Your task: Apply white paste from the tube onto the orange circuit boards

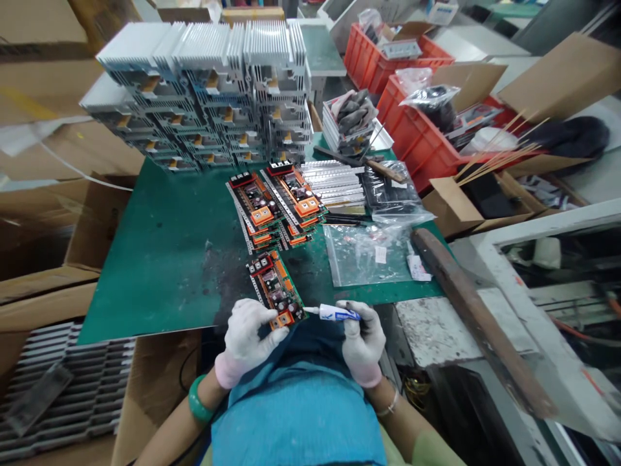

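My left hand [252, 336], in a white glove, pinches the near end of a circuit board [277, 288] with orange and black parts. The board lies at the front edge of the green table, its far end pointing away from me. In my gloved right hand [363, 343] is a white and blue glue tube [334, 313]. Its thin nozzle points left and reaches the board's right side near the round capacitors. Whether anything flows from the tip is too small to tell. Beyond this board, more circuit boards [262, 210] lie stacked in two piles.
Finned aluminium heat sinks [213, 97] stand stacked at the table's back. Metal strips [334, 184] and a clear plastic bag [369, 255] lie right of the boards. Red crates [412, 139] stand at the right, near a long rusty bar [475, 317]. Cardboard boxes [43, 246] flank the left side.
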The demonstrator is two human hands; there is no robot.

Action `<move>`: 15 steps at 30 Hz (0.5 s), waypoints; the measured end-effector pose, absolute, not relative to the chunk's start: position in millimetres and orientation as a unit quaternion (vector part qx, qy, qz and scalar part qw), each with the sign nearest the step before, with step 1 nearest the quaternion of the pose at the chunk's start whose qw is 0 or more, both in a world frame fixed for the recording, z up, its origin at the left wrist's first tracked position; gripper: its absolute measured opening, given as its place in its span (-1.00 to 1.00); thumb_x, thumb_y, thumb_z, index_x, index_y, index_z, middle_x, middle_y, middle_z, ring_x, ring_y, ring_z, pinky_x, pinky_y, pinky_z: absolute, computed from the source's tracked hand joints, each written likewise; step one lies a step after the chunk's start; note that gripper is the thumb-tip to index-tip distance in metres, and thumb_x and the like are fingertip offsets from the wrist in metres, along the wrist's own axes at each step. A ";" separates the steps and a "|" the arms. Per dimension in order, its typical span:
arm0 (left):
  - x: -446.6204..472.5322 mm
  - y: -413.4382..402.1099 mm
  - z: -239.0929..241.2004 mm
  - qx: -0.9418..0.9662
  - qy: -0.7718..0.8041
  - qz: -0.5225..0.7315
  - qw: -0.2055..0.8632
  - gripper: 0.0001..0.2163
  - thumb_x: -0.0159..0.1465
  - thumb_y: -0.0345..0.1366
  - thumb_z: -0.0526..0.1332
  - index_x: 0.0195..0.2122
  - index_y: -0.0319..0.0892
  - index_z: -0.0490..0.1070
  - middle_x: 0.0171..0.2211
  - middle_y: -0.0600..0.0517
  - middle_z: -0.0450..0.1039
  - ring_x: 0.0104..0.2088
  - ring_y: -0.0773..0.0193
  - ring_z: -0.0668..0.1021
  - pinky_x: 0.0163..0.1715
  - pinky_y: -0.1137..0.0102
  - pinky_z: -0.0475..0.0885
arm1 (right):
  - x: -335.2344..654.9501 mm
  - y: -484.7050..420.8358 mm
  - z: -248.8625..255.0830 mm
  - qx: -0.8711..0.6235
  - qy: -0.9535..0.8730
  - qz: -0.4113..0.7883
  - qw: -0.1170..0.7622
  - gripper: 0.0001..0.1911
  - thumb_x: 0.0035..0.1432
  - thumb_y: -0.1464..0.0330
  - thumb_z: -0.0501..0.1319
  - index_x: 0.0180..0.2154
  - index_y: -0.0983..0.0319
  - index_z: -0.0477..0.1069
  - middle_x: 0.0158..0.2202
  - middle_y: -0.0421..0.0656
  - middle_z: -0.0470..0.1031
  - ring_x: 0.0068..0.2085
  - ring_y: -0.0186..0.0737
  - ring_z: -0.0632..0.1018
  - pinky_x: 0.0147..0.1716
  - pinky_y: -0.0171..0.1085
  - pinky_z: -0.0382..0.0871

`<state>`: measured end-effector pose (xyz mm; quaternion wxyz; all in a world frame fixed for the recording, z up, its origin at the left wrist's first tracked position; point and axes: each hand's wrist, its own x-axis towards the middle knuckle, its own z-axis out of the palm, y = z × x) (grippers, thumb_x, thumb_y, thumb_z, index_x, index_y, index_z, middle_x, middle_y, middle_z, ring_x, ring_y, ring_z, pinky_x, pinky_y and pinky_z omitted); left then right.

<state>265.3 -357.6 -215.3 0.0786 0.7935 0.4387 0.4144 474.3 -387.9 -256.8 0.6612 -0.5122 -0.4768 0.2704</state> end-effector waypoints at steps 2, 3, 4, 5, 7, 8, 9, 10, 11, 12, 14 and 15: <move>264.6 -356.9 -213.6 0.799 0.435 0.411 0.062 -0.76 0.27 -0.09 0.19 -0.37 -0.17 0.37 -0.52 0.06 0.42 -0.47 0.29 0.49 -0.36 0.34 0.36 | 479.2 -388.6 -252.9 -0.481 -0.552 0.237 0.639 -0.88 0.26 0.37 0.14 -0.16 0.13 0.41 -0.27 -0.13 0.55 -0.25 -0.19 0.60 -0.30 -0.20 0.52; 264.3 -356.7 -213.2 0.803 0.434 0.406 0.055 -0.77 0.27 -0.11 0.20 -0.37 -0.17 0.37 -0.53 0.06 0.43 -0.47 0.29 0.49 -0.35 0.34 0.36 | 481.4 -388.8 -251.1 -0.464 -0.586 0.222 0.626 -0.86 0.26 0.37 0.14 -0.14 0.12 0.41 -0.27 -0.13 0.56 -0.26 -0.19 0.60 -0.32 -0.20 0.52; 264.1 -356.6 -213.2 0.807 0.433 0.399 0.047 -0.78 0.27 -0.12 0.20 -0.38 -0.17 0.37 -0.53 0.06 0.43 -0.47 0.29 0.49 -0.34 0.34 0.36 | 483.0 -388.7 -249.5 -0.448 -0.612 0.213 0.616 -0.84 0.25 0.36 0.15 -0.12 0.11 0.41 -0.27 -0.13 0.56 -0.27 -0.19 0.60 -0.33 -0.21 0.52; 263.8 -356.7 -213.4 0.811 0.432 0.392 0.040 -0.79 0.27 -0.13 0.20 -0.38 -0.17 0.37 -0.53 0.06 0.43 -0.47 0.28 0.49 -0.34 0.34 0.36 | 483.8 -388.2 -248.2 -0.436 -0.628 0.210 0.610 -0.83 0.24 0.36 0.16 -0.12 0.10 0.41 -0.27 -0.13 0.57 -0.27 -0.19 0.60 -0.34 -0.21 0.52; 262.8 -357.3 -214.0 0.817 0.432 0.381 0.029 -0.79 0.27 -0.14 0.20 -0.38 -0.17 0.37 -0.54 0.05 0.44 -0.47 0.27 0.49 -0.33 0.33 0.35 | 482.5 -385.7 -246.2 -0.442 -0.611 0.233 0.614 -0.85 0.21 0.36 0.20 -0.15 0.11 0.44 -0.28 -0.13 0.57 -0.27 -0.19 0.60 -0.32 -0.21 0.52; 261.7 -357.7 -214.1 0.819 0.432 0.377 0.022 -0.79 0.28 -0.14 0.19 -0.38 -0.17 0.37 -0.53 0.05 0.44 -0.47 0.27 0.49 -0.33 0.33 0.35 | 480.8 -383.6 -245.4 -0.459 -0.573 0.262 0.626 -0.87 0.20 0.35 0.21 -0.18 0.12 0.45 -0.29 -0.13 0.57 -0.28 -0.19 0.60 -0.32 -0.22 0.52; 259.7 -358.0 -213.8 0.821 0.433 0.372 0.013 -0.79 0.28 -0.13 0.19 -0.38 -0.17 0.38 -0.53 0.05 0.45 -0.46 0.26 0.49 -0.33 0.33 0.35 | 478.6 -380.9 -244.7 -0.482 -0.515 0.301 0.642 -0.89 0.19 0.32 0.22 -0.20 0.15 0.45 -0.30 -0.13 0.57 -0.30 -0.20 0.60 -0.34 -0.23 0.52; 256.5 -357.9 -212.9 0.822 0.435 0.367 0.001 -0.79 0.28 -0.13 0.18 -0.37 -0.17 0.38 -0.52 0.04 0.45 -0.46 0.26 0.50 -0.32 0.33 0.35 | 476.5 -377.8 -243.9 -0.504 -0.440 0.348 0.656 -0.87 0.18 0.28 0.24 -0.22 0.17 0.45 -0.31 -0.13 0.57 -0.33 -0.21 0.60 -0.38 -0.25 0.52; 251.7 -357.2 -211.4 0.823 0.438 0.361 -0.013 -0.79 0.28 -0.13 0.18 -0.36 -0.17 0.39 -0.51 0.04 0.46 -0.45 0.26 0.50 -0.32 0.33 0.35 | 474.7 -374.3 -242.9 -0.520 -0.359 0.398 0.665 -0.81 0.16 0.23 0.25 -0.23 0.18 0.44 -0.33 -0.14 0.56 -0.37 -0.24 0.59 -0.43 -0.27 0.51; 245.1 -355.7 -209.3 0.823 0.444 0.352 -0.030 -0.79 0.28 -0.13 0.17 -0.36 -0.16 0.40 -0.50 0.03 0.46 -0.45 0.26 0.51 -0.32 0.34 0.34 | 473.7 -370.7 -242.0 -0.525 -0.283 0.446 0.667 -0.75 0.14 0.18 0.27 -0.21 0.19 0.44 -0.35 -0.16 0.55 -0.42 -0.28 0.57 -0.48 -0.31 0.50; 225.8 -349.1 -203.6 0.816 0.478 0.319 -0.066 -0.79 0.28 -0.12 0.17 -0.35 -0.16 0.41 -0.49 0.02 0.47 -0.43 0.24 0.51 -0.32 0.34 0.34 | 474.0 -363.9 -240.3 -0.517 -0.179 0.522 0.654 -0.63 0.07 0.13 0.32 -0.14 0.18 0.41 -0.38 -0.22 0.53 -0.49 -0.36 0.52 -0.52 -0.36 0.47; 213.2 -343.7 -200.3 0.805 0.508 0.295 -0.081 -0.78 0.28 -0.11 0.16 -0.35 -0.16 0.43 -0.48 0.01 0.48 -0.42 0.22 0.52 -0.32 0.34 0.33 | 475.2 -361.1 -239.8 -0.510 -0.152 0.549 0.644 -0.58 0.03 0.13 0.34 -0.10 0.16 0.40 -0.38 -0.25 0.52 -0.51 -0.39 0.51 -0.51 -0.37 0.48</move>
